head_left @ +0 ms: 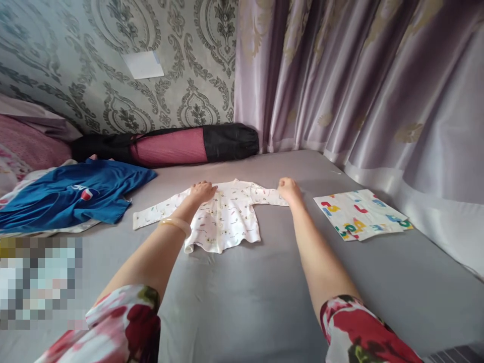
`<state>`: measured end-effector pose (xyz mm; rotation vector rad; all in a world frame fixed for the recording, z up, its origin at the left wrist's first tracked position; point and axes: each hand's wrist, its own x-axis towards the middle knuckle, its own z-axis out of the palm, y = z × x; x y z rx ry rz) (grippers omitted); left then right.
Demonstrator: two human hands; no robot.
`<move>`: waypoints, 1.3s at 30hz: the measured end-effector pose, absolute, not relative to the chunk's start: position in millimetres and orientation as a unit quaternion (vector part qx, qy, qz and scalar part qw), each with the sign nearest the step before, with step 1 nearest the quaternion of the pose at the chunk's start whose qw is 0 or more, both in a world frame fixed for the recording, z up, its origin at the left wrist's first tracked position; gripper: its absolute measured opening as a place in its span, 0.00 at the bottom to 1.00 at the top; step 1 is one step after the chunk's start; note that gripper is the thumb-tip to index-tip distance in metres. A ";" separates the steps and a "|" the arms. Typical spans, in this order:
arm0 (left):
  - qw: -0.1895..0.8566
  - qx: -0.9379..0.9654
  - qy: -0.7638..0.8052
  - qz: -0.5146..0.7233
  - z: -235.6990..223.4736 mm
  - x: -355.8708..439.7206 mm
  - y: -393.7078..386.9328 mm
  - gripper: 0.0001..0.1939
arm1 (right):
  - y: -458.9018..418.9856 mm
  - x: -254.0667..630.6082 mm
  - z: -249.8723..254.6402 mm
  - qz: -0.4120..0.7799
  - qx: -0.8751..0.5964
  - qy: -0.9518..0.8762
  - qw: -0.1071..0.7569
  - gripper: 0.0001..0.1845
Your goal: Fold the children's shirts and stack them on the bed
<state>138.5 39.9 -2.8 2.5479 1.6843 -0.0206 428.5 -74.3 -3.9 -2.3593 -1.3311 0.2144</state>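
A small white long-sleeved shirt (pixel 227 222) with a fine scattered print lies spread out on the grey bed sheet (pixel 234 302), both sleeves stretched sideways. My left hand (pixel 203 191) rests on its left shoulder area, fingers lying over the fabric. At the far end of the right sleeve, my right hand (pixel 289 189) is closed on the cuff, with the fingertips partly hidden. The left sleeve runs out past my left wrist, which wears a pale bangle (pixel 176 224), and its cuff lies loose on the sheet.
Folded white cloth with colourful shapes (pixel 363 214) lies at the right. A blue garment (pixel 83 194) is heaped at the left. Along the patterned wall rests a long black and pink bag (pixel 170 145). Purple curtains (pixel 340 75) hang at the right edge of the bed.
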 end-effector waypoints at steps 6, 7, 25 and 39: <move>0.063 0.875 0.478 0.037 16.5 209.9 32.6 0.15 | -105.9 452.6 -13.3 0.040 -0.895 -0.422 0.137 0.18; 0.070 0.883 0.464 0.035 14.8 223.4 32.0 0.15 | -106.0 452.0 -13.5 0.045 -0.895 -0.424 0.132 0.19; 0.112 0.900 0.422 0.008 -9.1 287.6 55.6 0.11 | -101.3 478.6 -13.1 0.209 -0.852 -0.421 0.233 0.14; 0.093 0.825 0.550 0.092 -21.5 290.8 16.8 0.15 | -103.0 474.0 -23.5 0.088 -0.888 -0.385 0.236 0.15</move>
